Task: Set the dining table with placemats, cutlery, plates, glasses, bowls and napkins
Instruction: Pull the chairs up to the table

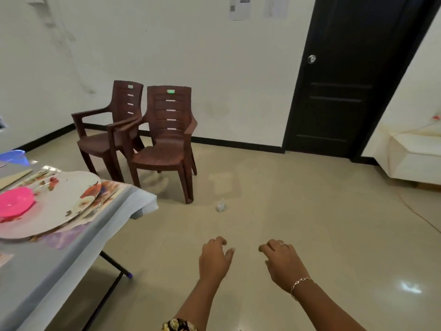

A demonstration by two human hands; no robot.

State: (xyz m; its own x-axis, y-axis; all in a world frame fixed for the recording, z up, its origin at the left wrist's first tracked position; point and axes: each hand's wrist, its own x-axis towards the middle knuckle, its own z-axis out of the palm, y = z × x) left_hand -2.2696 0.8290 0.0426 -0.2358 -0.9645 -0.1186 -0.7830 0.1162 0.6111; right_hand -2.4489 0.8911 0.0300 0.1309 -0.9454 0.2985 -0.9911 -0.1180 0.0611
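Observation:
At the left stands the dining table (71, 263) under a pale blue-grey cloth. On it lies a floral placemat (108, 191), and a large white plate with flower prints (64, 201) sits on the mat. A pink bowl (14, 204) rests on the plate's left part. My left hand (214, 258) and my right hand (282, 261) hang over the floor to the right of the table, fingers loosely curled, holding nothing. A ring and a bracelet are on my right hand and wrist.
Two brown plastic chairs (164, 139) stand against the far wall beyond the table's corner. A black door (341, 75) is at the back right, a cream sofa (415, 158) at the right edge. A small crumpled object (220, 206) lies on the tiled floor. A blue item (14, 157) sits at the table's far end.

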